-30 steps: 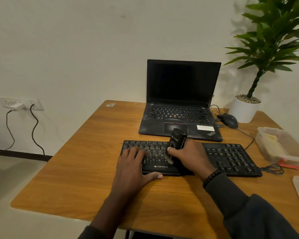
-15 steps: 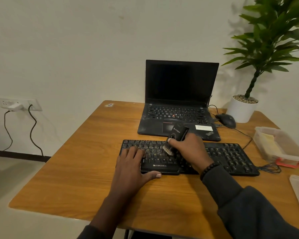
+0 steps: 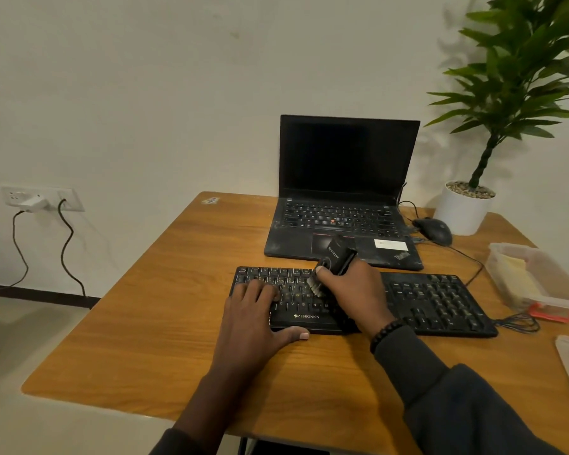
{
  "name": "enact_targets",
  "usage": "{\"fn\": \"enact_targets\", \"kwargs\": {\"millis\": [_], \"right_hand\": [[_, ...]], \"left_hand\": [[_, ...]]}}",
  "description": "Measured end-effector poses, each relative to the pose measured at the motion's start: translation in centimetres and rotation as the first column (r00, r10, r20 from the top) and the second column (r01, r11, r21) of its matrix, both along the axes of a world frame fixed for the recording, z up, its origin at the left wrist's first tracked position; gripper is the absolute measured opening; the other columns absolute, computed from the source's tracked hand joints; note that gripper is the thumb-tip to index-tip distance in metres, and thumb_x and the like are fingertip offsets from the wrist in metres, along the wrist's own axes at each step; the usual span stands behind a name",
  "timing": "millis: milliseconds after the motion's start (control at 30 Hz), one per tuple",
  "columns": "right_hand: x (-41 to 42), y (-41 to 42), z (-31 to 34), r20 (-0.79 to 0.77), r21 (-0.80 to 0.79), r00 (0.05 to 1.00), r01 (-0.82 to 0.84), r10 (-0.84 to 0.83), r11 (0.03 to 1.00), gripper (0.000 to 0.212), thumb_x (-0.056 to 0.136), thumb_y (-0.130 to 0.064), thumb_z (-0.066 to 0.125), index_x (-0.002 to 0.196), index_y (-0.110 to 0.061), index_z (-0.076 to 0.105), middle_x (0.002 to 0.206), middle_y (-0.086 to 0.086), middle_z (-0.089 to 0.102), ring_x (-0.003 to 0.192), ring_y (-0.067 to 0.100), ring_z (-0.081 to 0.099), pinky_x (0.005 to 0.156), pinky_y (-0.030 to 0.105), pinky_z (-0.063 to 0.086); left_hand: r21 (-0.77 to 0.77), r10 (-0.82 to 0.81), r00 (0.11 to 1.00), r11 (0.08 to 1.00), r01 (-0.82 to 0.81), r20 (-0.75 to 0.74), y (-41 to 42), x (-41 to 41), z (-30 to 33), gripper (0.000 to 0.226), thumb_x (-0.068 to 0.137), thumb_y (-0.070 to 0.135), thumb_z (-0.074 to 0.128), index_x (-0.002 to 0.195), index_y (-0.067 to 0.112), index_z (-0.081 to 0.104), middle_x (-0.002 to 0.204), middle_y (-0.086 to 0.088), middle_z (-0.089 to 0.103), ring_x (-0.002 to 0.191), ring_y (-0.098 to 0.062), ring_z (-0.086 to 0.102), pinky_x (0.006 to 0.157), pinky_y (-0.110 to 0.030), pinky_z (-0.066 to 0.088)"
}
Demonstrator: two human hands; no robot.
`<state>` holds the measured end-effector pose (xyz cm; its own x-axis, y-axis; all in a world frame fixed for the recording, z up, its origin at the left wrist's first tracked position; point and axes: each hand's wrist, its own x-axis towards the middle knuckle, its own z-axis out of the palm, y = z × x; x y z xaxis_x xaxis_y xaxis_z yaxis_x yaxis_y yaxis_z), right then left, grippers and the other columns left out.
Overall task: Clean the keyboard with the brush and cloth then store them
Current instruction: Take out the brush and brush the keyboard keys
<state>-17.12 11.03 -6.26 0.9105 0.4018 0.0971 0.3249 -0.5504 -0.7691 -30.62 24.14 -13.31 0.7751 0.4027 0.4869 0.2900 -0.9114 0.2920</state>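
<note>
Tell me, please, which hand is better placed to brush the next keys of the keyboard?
The right hand. It already grips the brush, with the bristles down on the middle keys of the keyboard. The left hand lies flat on the keyboard's left part, holding nothing, and seems to steady it.

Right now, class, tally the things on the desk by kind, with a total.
Keyboards: 1, keyboard
Laptops: 1, laptop
Mice: 1, mouse
Brushes: 1, brush, held in the right hand
Potted plants: 1, plant
Plastic containers: 1, container
Total: 6
</note>
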Motion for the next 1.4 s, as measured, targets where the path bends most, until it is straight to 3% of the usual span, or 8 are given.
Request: {"fn": "enact_targets", "kwargs": {"millis": [233, 433, 667, 800, 900, 1000, 1167, 1400], "right_hand": [[-0.8, 0.0, -0.9, 0.038, -0.166, 0.994, -0.093, 0.100, 0.982, 0.022, 0.080, -0.045, 0.069, 0.084, -0.024, 0.064, 0.076, -0.006, 0.066, 0.072, 0.007, 0.062, 0.068, 0.031, 0.057], [0.1, 0.7, 0.5, 0.051, -0.037, 0.998, -0.020, 0.022, 0.999, 0.022, 0.081, -0.043, 0.069, 0.078, -0.022, 0.064, 0.076, -0.006, 0.067, 0.069, 0.006, 0.061, 0.059, 0.024, 0.051], [0.0, 0.4, -0.3, 0.013, -0.209, 0.990, -0.133, 0.139, 0.969, 0.025, 0.078, -0.044, 0.069, 0.080, -0.020, 0.065, 0.075, -0.002, 0.068, 0.071, 0.013, 0.064, 0.064, 0.031, 0.056], [1.3, 0.8, 0.7, -0.065, -0.046, 0.992, -0.107, 0.103, 0.993, 0.026, 0.080, -0.041, 0.071, 0.080, -0.015, 0.070, 0.076, 0.000, 0.071, 0.073, 0.014, 0.068, 0.067, 0.032, 0.058], [0.7, 1.7, -0.1, -0.024, -0.054, 0.999, -0.046, 0.045, 0.997, 0.026, 0.080, -0.044, 0.069, 0.080, -0.018, 0.068, 0.075, -0.003, 0.069, 0.071, 0.011, 0.065, 0.067, 0.034, 0.058], [-0.6, 1.6, -0.6, 0.077, -0.169, 0.995, -0.052, 0.066, 0.984, 0.025, 0.081, -0.045, 0.068, 0.077, -0.020, 0.064, 0.071, -0.005, 0.065, 0.066, 0.009, 0.060, 0.052, 0.025, 0.046], [0.1, 1.0, 0.5, 0.061, -0.278, 0.980, -0.165, 0.189, 0.946, 0.027, 0.081, -0.047, 0.068, 0.085, -0.021, 0.064, 0.079, -0.003, 0.067, 0.074, 0.011, 0.064, 0.067, 0.031, 0.057], [-0.7, 2.0, 0.0, 0.197, -0.262, 0.967, -0.109, 0.163, 0.959, 0.024, 0.082, -0.046, 0.066, 0.089, -0.024, 0.060, 0.077, -0.007, 0.062, 0.072, 0.010, 0.061, 0.063, 0.031, 0.055]], "left_hand": [[0.022, 0.009, 1.000, 1.000, -0.009, 0.000, 0.0, 0.1, -0.2, 0.081, 0.066, 0.094, 0.043, 0.109, 0.026, 0.055, 0.112, 0.009, 0.049, 0.107, -0.013, 0.041, 0.088, -0.032, 0.042], [0.013, 0.004, 1.000, 1.000, -0.004, 0.016, 0.0, 0.0, -0.1, 0.077, 0.065, 0.090, 0.049, 0.108, 0.027, 0.055, 0.112, 0.009, 0.049, 0.108, -0.013, 0.040, 0.088, -0.028, 0.036], [0.010, 0.006, 1.000, 1.000, -0.006, -0.014, 0.0, 0.0, 0.0, 0.080, 0.065, 0.092, 0.047, 0.110, 0.027, 0.055, 0.113, 0.009, 0.048, 0.109, -0.012, 0.039, 0.089, -0.029, 0.038], [0.002, 0.002, 1.000, 1.000, -0.002, -0.009, 0.0, 0.0, 0.1, 0.080, 0.065, 0.092, 0.047, 0.110, 0.027, 0.055, 0.113, 0.010, 0.048, 0.109, -0.012, 0.039, 0.089, -0.029, 0.039], [0.003, 0.011, 1.000, 1.000, -0.011, -0.013, 0.0, 0.0, 0.1, 0.080, 0.065, 0.093, 0.045, 0.110, 0.027, 0.055, 0.114, 0.010, 0.048, 0.109, -0.011, 0.037, 0.090, -0.029, 0.038], [0.002, 0.007, 1.000, 1.000, -0.006, -0.009, 0.0, 0.0, 0.1, 0.082, 0.065, 0.094, 0.043, 0.110, 0.027, 0.055, 0.112, 0.010, 0.048, 0.109, -0.012, 0.038, 0.090, -0.030, 0.039], [0.002, 0.008, 0.999, 1.000, -0.008, -0.042, 0.0, 0.0, 0.2, 0.083, 0.065, 0.094, 0.043, 0.113, 0.027, 0.054, 0.115, 0.010, 0.047, 0.111, -0.012, 0.037, 0.093, -0.030, 0.038], [0.003, 0.008, 1.000, 1.000, -0.008, -0.016, 0.0, 0.1, 0.2, 0.079, 0.065, 0.092, 0.047, 0.109, 0.026, 0.055, 0.112, 0.010, 0.048, 0.108, -0.012, 0.039, 0.089, -0.030, 0.040]]}}
